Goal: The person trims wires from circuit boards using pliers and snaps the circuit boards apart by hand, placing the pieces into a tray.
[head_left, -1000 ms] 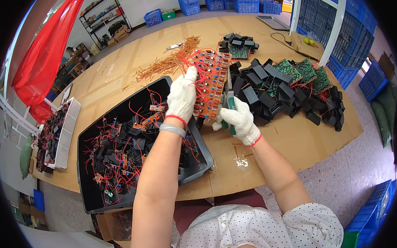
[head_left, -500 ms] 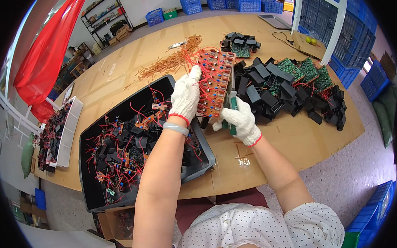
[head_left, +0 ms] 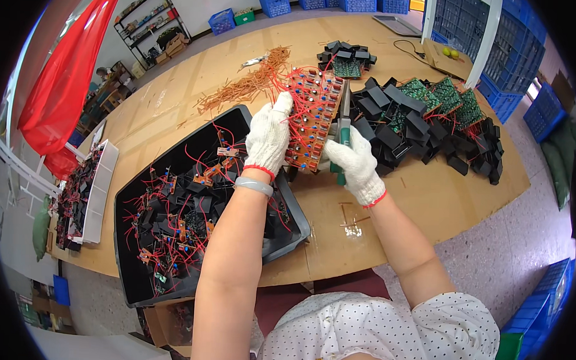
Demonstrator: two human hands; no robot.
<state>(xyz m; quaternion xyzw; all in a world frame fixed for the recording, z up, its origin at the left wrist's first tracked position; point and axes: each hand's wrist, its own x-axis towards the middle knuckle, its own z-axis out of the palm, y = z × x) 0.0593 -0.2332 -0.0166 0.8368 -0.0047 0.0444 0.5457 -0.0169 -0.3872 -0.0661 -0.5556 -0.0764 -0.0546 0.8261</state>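
My left hand (head_left: 269, 132), in a white knit glove, is closed on the left edge of a brown circuit board panel (head_left: 313, 120). Rows of small components and many thin red wires cover the panel, which is held tilted above the table. In my gloved right hand (head_left: 355, 162) is a green-handled hand tool (head_left: 344, 136) with a long grey metal end. That metal end runs along the panel's right edge; whether it touches is unclear. My left forearm passes over a black tub (head_left: 125, 250) holding loose boards, black housings and red wires.
Black housings (head_left: 413, 127) and green circuit boards (head_left: 444, 95) lie heaped at the right, with a smaller cluster (head_left: 347, 58) behind. Thin brown strips (head_left: 256, 77) are scattered on the cardboard-covered table (head_left: 337, 226). A white tray (head_left: 101, 192) stands at the left, and a white post (head_left: 485, 44) rises at the right.
My right hand and the green-handled tool have moved slightly right and up, and the metal end now points more upright. The panel has turned slightly, with my left hand still on it.
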